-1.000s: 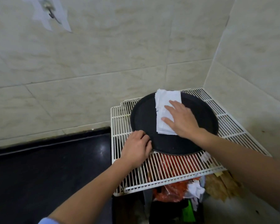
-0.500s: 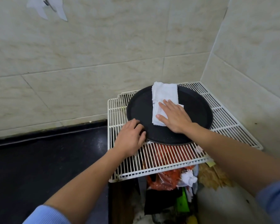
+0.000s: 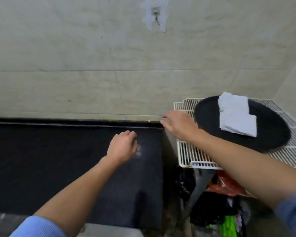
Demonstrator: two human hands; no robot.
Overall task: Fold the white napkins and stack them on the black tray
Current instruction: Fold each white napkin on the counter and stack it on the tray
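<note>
White and, I judge, soft and light, the folded napkins (image 3: pixel 236 115) lie stacked on the black tray (image 3: pixel 266 134) toward its twelve o'clock rim — probably best pinched at a folded edge — while the left hand (image 3: pixel 122 147) and right hand (image 3: pixel 179 124), at its nine o'clock, hang relaxed, holding nothing.

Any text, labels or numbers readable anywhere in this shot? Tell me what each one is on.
None readable. The white napkins, black tray, wire rack and wall hook carry no visible print; the bags under the rack are too blurred to tell.
</note>
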